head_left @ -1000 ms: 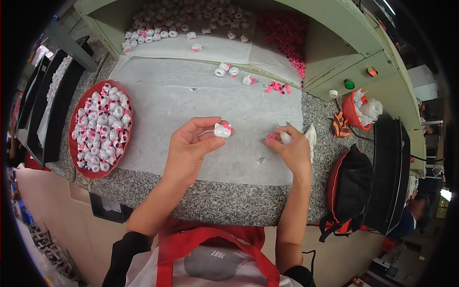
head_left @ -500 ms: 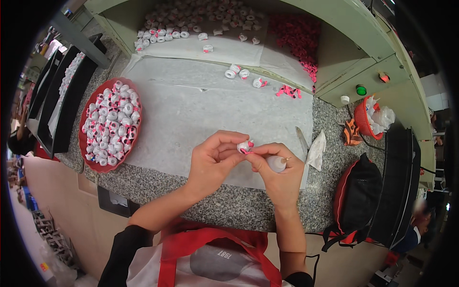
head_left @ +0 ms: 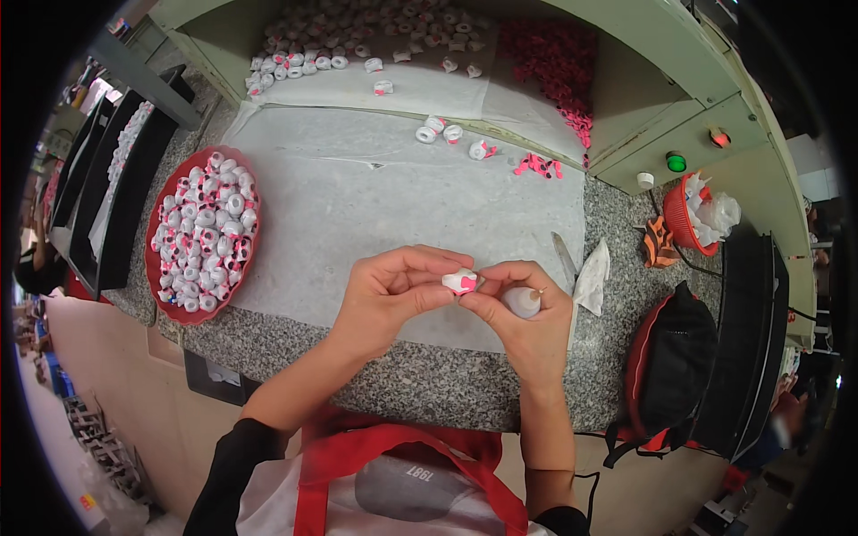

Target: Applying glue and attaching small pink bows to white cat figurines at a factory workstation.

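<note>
left hand (head_left: 386, 295): closed on a small white spool (head_left: 461, 282) with a pink piece on it, pinched between thumb and fingertips and raised above the counter, seemingly so the other hand can reach its face.
right hand (head_left: 527, 308): curled shut around a small whitish bottle (head_left: 521, 301), its thin nozzle near the thumb; the fingertips touch the spool from the right, seemingly to steady it.
spool position: between the two hands, off the surface, over the near edge of the sheet.
sheet (head_left: 375, 205): thin translucent film, slightly wrinkled, spread flat over the counter, likely to protect the stone.
counter (head_left: 429, 380): speckled grey granite, hard and polished.
red tray (head_left: 160, 214): shallow oval, to the left, heaped with similar white-and-pink spools, within easy reach of the left hand.
far piles: plain white spools (head_left: 357, 36) and loose pink pieces (head_left: 554, 62) lie in separate heaps at the back.
strays: a few spools (head_left: 438, 129) and pink pieces (head_left: 536, 165) lie loose on the sheet's far part.
right side: a crumpled white wipe (head_left: 592, 277) just beside the right hand; a small red basket (head_left: 693, 214) with white scraps; a black and red bag (head_left: 675, 371) hanging at the counter's edge.
</note>
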The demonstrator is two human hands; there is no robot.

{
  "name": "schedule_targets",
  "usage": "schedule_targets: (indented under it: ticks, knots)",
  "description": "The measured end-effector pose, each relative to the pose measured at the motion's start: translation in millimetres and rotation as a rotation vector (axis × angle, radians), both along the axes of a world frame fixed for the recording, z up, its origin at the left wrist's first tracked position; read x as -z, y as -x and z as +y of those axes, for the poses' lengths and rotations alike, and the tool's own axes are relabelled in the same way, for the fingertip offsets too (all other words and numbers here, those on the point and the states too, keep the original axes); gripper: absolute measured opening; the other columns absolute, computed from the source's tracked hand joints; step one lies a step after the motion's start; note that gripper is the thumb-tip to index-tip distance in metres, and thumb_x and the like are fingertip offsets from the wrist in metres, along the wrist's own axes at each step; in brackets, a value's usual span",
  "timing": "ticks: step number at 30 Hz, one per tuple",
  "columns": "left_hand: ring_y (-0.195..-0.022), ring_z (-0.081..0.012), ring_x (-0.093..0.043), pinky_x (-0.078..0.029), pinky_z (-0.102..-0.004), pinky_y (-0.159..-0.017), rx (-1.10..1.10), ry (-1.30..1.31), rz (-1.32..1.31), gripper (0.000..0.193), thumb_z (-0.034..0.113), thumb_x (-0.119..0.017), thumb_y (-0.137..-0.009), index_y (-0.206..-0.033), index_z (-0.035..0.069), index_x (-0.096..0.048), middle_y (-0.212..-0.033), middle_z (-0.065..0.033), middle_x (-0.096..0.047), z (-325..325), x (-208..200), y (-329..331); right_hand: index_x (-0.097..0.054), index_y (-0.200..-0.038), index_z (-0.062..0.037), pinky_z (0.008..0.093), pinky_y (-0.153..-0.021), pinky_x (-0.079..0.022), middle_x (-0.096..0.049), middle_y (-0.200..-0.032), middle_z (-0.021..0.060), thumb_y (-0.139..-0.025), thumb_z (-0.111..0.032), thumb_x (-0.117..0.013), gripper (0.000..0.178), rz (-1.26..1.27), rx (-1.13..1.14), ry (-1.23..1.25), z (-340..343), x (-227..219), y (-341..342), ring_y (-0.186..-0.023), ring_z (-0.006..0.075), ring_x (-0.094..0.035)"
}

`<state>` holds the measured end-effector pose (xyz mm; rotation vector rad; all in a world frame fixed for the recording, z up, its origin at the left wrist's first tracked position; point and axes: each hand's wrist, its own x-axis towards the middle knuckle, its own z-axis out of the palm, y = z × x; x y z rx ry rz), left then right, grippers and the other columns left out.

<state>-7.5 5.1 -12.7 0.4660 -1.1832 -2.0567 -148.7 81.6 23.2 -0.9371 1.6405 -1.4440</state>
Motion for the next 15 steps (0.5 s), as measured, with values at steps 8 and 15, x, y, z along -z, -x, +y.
schedule_targets:
  ticks: [8,15]
  knots:
    - [-0.092,-0.0169,-0.056,-0.045,-0.0275,-0.082,-0.129,0.082,-0.119,0.024,-0.007,-0.051,-0.079,-0.102,-0.005,-0.053,-0.101,-0.0139,-0.057,10,-2,8,-0.062,-0.081,-0.0006,0.0190,-0.060,-0.042,-0.059,-0.072,0.0015,-0.068,-0.001,-0.068,0.014,-0.002,-0.079,-0.004,-6,14,4,-0.067,0.0060,-0.053]
    - [-0.086,-0.0145,-0.057,-0.047,-0.0264,-0.076,-0.094,-0.304,-0.015,0.026,0.002,-0.054,-0.080,-0.105,-0.003,-0.049,-0.092,-0.0125,-0.060,2,2,6,-0.063,-0.080,-0.0008,0.0204,-0.059,-0.042,-0.058,-0.083,0.0052,-0.069,-0.002,-0.067,0.012,0.113,-0.049,0.060,-11,20,0,-0.066,0.0088,-0.054]
